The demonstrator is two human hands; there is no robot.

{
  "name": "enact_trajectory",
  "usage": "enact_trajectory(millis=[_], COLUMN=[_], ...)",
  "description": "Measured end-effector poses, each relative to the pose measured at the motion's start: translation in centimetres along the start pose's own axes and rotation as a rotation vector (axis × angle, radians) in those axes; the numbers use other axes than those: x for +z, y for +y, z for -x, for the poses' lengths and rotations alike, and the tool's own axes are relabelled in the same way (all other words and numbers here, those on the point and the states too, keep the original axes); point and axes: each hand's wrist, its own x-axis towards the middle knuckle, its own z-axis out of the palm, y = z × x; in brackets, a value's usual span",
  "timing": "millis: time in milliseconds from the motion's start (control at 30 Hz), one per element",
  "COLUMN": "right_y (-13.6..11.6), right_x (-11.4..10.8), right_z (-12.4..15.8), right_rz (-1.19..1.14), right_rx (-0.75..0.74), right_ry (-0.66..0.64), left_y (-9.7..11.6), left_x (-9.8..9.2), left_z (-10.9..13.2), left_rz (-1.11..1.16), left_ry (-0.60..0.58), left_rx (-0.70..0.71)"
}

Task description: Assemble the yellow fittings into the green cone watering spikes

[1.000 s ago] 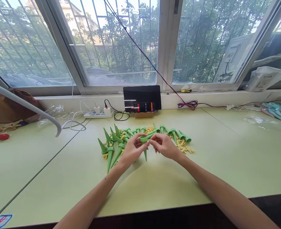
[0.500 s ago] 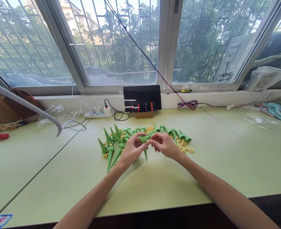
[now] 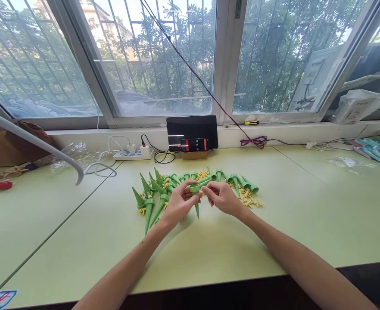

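My left hand (image 3: 180,203) is closed around a green plastic watering spike (image 3: 194,188), its ridged collar up and its tip pointing down above the table. My right hand (image 3: 222,196) is pinched right beside the collar. Whatever sits between its fingertips is too small and hidden to make out. More green spikes (image 3: 148,213) stand and lie to the left of my hands, and others (image 3: 236,184) are behind and to the right. Small yellow T-shaped pieces (image 3: 247,200) are scattered among them.
A phone (image 3: 194,145) leans against a dark tablet (image 3: 192,125) at the back of the pale green table (image 3: 216,254). To its left is a white power strip (image 3: 133,153) with cables. A white curved tube (image 3: 35,142) reaches in from the left. Bundled wires (image 3: 254,141) lie near the window sill.
My right hand's fingertips have shifted slightly beside the collar. The spike in my left hand has barely moved, and the other things are where they were.
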Motion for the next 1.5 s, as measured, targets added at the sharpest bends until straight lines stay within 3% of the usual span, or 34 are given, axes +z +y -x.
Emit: enact_trajectory(millis=[800, 1200, 1500], right_y=[0.46, 0.51, 0.26], right_x=[-0.14, -0.01, -0.01], right_z=[-0.1, -0.09, 0.03], right_rz=[-0.224, 0.018, -0.088], right_rx=[0.048, 0.008, 0.033], right_ry=[-0.064, -0.029, -0.05], left_y=[0.38, 0.16, -0.21], left_x=[0.12, 0.12, -0.02], left_z=[0.19, 0.1, -0.05], left_rz=[0.039, 0.006, -0.003], left_ry=[-0.007, -0.015, -0.01], left_rx=[-0.009, -0.002, 0.015])
